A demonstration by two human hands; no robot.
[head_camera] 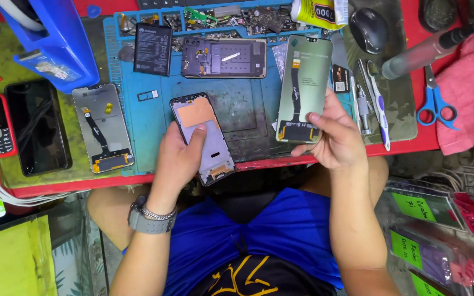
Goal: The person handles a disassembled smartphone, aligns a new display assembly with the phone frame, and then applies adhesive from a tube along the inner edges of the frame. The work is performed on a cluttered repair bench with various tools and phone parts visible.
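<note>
The left hand [178,159] holds a phone display panel [203,137] back side up, thumb pressed on its orange patch. The right hand [333,137] grips the lower end of a second display panel [304,87], greenish, with a black flex cable down its middle. Just beyond the left grip lies an opened phone frame [223,57] on a blue repair mat [242,109]; a battery [152,49] sits beside it. Right of the right grip lie what seem to be tweezers [362,101] and a toothbrush [379,107]. The desk [412,145] is red.

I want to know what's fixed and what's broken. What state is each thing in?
Left hand: holds a phone screen, back side up.
Right hand: holds a green screen panel, back side up.
Phone body: opened, insides showing.
Black phone: screen dark.
Scissors: closed.
</note>
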